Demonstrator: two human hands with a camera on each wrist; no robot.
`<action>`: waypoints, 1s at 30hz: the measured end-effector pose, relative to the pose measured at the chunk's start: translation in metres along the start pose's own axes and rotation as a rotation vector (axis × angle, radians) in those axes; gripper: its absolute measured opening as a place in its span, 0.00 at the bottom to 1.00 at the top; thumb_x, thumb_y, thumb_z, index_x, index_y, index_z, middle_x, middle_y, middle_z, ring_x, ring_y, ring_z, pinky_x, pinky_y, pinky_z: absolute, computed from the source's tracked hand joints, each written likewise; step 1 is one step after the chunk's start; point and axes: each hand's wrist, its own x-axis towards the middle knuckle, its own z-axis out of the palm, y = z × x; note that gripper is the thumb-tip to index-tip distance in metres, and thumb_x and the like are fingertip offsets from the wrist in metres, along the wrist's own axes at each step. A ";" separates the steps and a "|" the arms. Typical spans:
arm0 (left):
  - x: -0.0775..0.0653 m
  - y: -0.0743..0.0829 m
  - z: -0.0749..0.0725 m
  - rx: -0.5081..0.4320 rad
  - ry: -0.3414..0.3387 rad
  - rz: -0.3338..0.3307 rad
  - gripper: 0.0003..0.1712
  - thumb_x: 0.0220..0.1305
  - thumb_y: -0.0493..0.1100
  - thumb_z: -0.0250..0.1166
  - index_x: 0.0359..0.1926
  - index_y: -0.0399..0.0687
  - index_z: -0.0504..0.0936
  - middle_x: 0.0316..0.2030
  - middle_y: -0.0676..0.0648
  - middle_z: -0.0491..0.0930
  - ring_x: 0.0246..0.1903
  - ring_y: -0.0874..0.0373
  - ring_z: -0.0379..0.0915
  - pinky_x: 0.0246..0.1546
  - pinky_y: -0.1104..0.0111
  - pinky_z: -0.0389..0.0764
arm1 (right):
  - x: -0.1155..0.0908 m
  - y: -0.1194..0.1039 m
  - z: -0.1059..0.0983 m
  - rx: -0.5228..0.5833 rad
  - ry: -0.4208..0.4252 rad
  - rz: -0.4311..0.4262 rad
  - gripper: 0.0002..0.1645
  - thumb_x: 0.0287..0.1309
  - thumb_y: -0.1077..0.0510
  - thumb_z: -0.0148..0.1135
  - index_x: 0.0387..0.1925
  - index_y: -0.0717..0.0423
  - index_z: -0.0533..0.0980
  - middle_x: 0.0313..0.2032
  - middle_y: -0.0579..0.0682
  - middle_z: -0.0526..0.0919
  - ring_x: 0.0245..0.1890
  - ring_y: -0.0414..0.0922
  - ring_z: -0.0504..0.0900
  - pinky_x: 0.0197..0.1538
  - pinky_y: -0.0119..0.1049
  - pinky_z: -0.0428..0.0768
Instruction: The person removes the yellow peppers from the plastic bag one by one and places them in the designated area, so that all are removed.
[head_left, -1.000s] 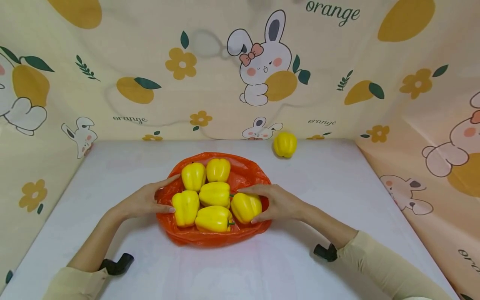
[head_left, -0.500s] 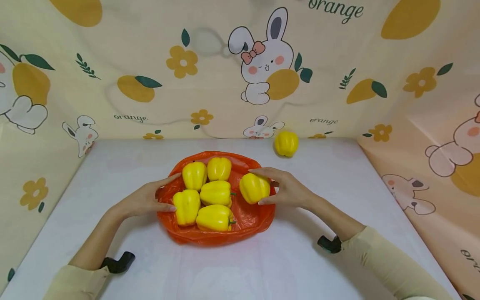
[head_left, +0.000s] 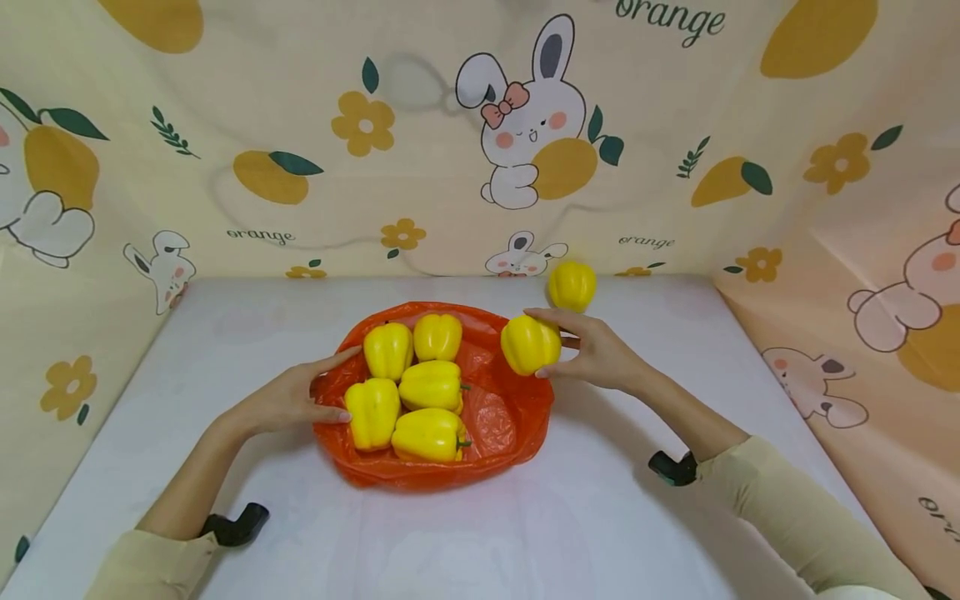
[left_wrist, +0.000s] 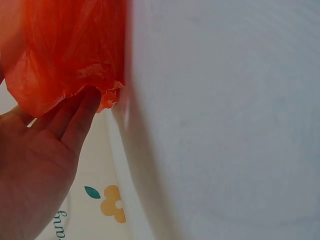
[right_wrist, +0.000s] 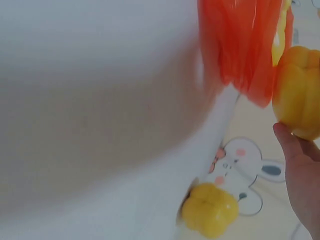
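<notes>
While the right hand [head_left: 597, 354] grips a yellow pepper [head_left: 529, 345], its thumb and fingers curved partway round the flanks, the left hand [head_left: 288, 402] rests at the left side of the red bag [head_left: 420, 477]. Its thumb and forefinger are spread well apart, the other fingers reaching under the folded rim; whether they pinch the plastic cannot be told. The yellow pepper lies over the bag's right rim; contact between the two cannot be judged. Five further peppers [head_left: 431, 386] lie in the bag, and a lone pepper [head_left: 572, 286] sits at the far edge of the table [head_left: 480, 542], near the right hand. The step in hand appears to be a carry across the rim, best done with the pepper lifted clear of the plastic, the left hand steadying the bag, and the right fingers avoiding the lone pepper.
</notes>
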 end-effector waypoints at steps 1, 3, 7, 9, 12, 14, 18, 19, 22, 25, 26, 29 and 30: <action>0.000 0.000 0.000 0.000 0.000 0.001 0.55 0.56 0.58 0.73 0.78 0.52 0.54 0.71 0.34 0.61 0.69 0.35 0.56 0.64 0.40 0.65 | 0.000 0.001 -0.002 0.000 0.008 0.003 0.49 0.46 0.56 0.81 0.70 0.52 0.68 0.67 0.49 0.72 0.63 0.50 0.73 0.61 0.53 0.76; 0.001 0.001 0.000 0.002 -0.001 -0.001 0.55 0.56 0.58 0.73 0.78 0.52 0.54 0.71 0.34 0.61 0.69 0.36 0.56 0.64 0.40 0.65 | -0.001 0.004 -0.007 0.004 0.027 0.013 0.49 0.45 0.58 0.81 0.70 0.51 0.68 0.67 0.50 0.72 0.63 0.51 0.73 0.61 0.52 0.76; 0.002 0.003 0.000 -0.004 -0.007 -0.005 0.56 0.55 0.58 0.73 0.78 0.52 0.54 0.71 0.34 0.61 0.69 0.36 0.56 0.64 0.40 0.66 | -0.004 0.009 -0.016 0.004 0.059 0.047 0.49 0.46 0.60 0.80 0.71 0.49 0.68 0.67 0.50 0.71 0.62 0.51 0.74 0.62 0.50 0.75; 0.003 0.003 0.000 -0.008 -0.011 -0.008 0.56 0.55 0.58 0.73 0.78 0.52 0.53 0.71 0.34 0.61 0.69 0.36 0.56 0.63 0.41 0.67 | -0.004 0.011 -0.021 0.008 0.074 0.061 0.49 0.46 0.62 0.79 0.70 0.49 0.68 0.67 0.50 0.71 0.62 0.51 0.73 0.62 0.50 0.75; 0.004 0.003 0.001 -0.010 -0.014 -0.005 0.56 0.55 0.58 0.73 0.78 0.53 0.54 0.71 0.35 0.61 0.69 0.36 0.57 0.63 0.41 0.67 | -0.003 0.013 -0.030 0.008 0.096 0.089 0.49 0.46 0.66 0.78 0.71 0.52 0.67 0.68 0.52 0.70 0.61 0.52 0.73 0.63 0.50 0.74; 0.005 0.004 0.001 -0.009 -0.011 -0.001 0.55 0.55 0.58 0.73 0.78 0.54 0.54 0.71 0.35 0.62 0.69 0.36 0.57 0.63 0.41 0.67 | -0.002 0.011 -0.037 0.011 0.121 0.119 0.49 0.46 0.68 0.77 0.71 0.54 0.66 0.68 0.53 0.69 0.61 0.53 0.73 0.63 0.51 0.74; 0.004 0.006 0.001 -0.005 -0.005 0.002 0.55 0.56 0.58 0.73 0.78 0.55 0.54 0.71 0.35 0.62 0.68 0.36 0.57 0.63 0.40 0.66 | 0.003 -0.003 -0.052 -0.016 0.146 0.159 0.49 0.49 0.68 0.75 0.72 0.59 0.64 0.69 0.57 0.67 0.62 0.55 0.73 0.62 0.50 0.74; 0.003 0.006 0.000 -0.003 -0.001 -0.002 0.55 0.56 0.58 0.73 0.78 0.55 0.54 0.71 0.35 0.62 0.68 0.36 0.57 0.63 0.40 0.66 | 0.005 -0.006 -0.054 -0.025 0.144 0.158 0.49 0.50 0.67 0.75 0.72 0.59 0.63 0.69 0.58 0.67 0.62 0.57 0.73 0.62 0.50 0.74; -0.001 0.004 -0.002 0.012 0.010 -0.014 0.55 0.56 0.58 0.73 0.78 0.53 0.55 0.71 0.33 0.62 0.68 0.35 0.57 0.63 0.39 0.66 | 0.011 -0.006 -0.060 -0.046 0.130 0.151 0.50 0.51 0.64 0.75 0.73 0.61 0.61 0.68 0.61 0.67 0.62 0.59 0.72 0.61 0.44 0.75; -0.003 0.003 -0.004 0.016 0.018 -0.012 0.55 0.55 0.58 0.73 0.78 0.53 0.55 0.70 0.33 0.62 0.68 0.35 0.58 0.63 0.39 0.66 | 0.014 0.001 -0.064 -0.050 0.134 0.173 0.50 0.52 0.63 0.75 0.73 0.60 0.60 0.69 0.61 0.66 0.62 0.59 0.72 0.62 0.42 0.75; -0.003 0.002 -0.004 0.018 0.017 -0.007 0.55 0.56 0.58 0.73 0.78 0.52 0.55 0.70 0.33 0.62 0.68 0.35 0.58 0.63 0.39 0.66 | 0.014 0.005 -0.065 -0.048 0.140 0.188 0.50 0.52 0.63 0.75 0.73 0.60 0.61 0.69 0.60 0.66 0.63 0.58 0.71 0.62 0.43 0.74; -0.002 0.002 -0.003 0.022 0.008 -0.002 0.54 0.56 0.58 0.73 0.78 0.53 0.56 0.71 0.33 0.62 0.68 0.35 0.57 0.63 0.39 0.65 | 0.012 0.022 -0.073 -0.044 0.163 0.217 0.50 0.52 0.63 0.75 0.73 0.57 0.61 0.71 0.57 0.64 0.66 0.57 0.70 0.63 0.47 0.72; -0.001 0.002 -0.002 0.022 0.006 -0.003 0.54 0.55 0.58 0.73 0.78 0.53 0.55 0.71 0.33 0.62 0.68 0.35 0.57 0.63 0.39 0.66 | 0.011 0.030 -0.076 -0.048 0.167 0.219 0.50 0.52 0.63 0.75 0.74 0.56 0.61 0.72 0.57 0.63 0.66 0.57 0.69 0.64 0.48 0.71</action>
